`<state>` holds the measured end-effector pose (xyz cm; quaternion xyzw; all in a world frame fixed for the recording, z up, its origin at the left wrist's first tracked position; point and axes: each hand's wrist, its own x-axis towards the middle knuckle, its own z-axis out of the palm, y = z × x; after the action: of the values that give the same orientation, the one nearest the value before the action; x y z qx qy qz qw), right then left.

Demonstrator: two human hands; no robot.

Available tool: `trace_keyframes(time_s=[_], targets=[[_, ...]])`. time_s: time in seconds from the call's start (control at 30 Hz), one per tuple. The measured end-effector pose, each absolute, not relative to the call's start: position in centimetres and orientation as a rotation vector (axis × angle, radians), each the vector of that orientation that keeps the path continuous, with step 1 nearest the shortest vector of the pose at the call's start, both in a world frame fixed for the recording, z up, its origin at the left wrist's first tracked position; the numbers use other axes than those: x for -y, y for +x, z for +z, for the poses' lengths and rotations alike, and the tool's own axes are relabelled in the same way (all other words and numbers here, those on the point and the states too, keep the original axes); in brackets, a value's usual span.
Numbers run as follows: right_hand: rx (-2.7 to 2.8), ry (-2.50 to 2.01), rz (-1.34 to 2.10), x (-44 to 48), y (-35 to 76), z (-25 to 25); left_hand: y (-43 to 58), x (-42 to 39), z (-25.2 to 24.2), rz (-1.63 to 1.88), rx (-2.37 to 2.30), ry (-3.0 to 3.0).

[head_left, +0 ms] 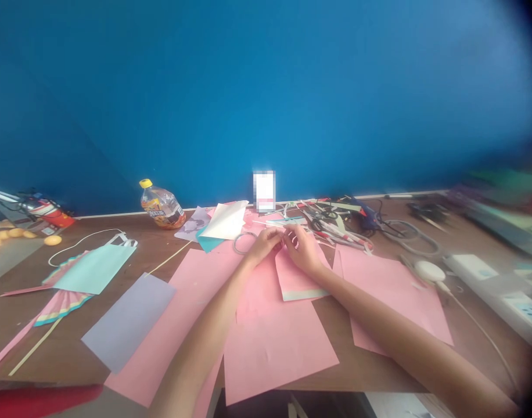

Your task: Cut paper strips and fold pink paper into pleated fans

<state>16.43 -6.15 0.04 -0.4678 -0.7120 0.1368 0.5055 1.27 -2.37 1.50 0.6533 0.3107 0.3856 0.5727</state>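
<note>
My left hand (266,245) and my right hand (301,251) meet over the middle of the table, fingertips pinched close together. They grip the far edge of a pink sheet of paper (298,281) with a pale green and white strip along its near edge. My fingers partly hide that far edge. Beneath lie larger pink sheets (277,354), one reaching the table's front edge. A grey ring (244,243), perhaps a roll of tape, rests just left of my left hand.
Leftward are a lilac sheet (129,322), a light blue paper bag (98,268), a pleated paper fan (63,305) and a bottle with a yellow cap (161,206). Paper scraps and cables (335,223) pile up behind my right hand. A power strip (521,307) sits far right.
</note>
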Motion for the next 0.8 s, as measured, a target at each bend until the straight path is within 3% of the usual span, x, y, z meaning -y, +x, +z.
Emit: trace_keyframes(time_s=[0.8], targets=[[1.695,-1.061,0.373,6.15,16.11,-0.03,1.31,2.47,1.68,0.892,-0.706,1.529]])
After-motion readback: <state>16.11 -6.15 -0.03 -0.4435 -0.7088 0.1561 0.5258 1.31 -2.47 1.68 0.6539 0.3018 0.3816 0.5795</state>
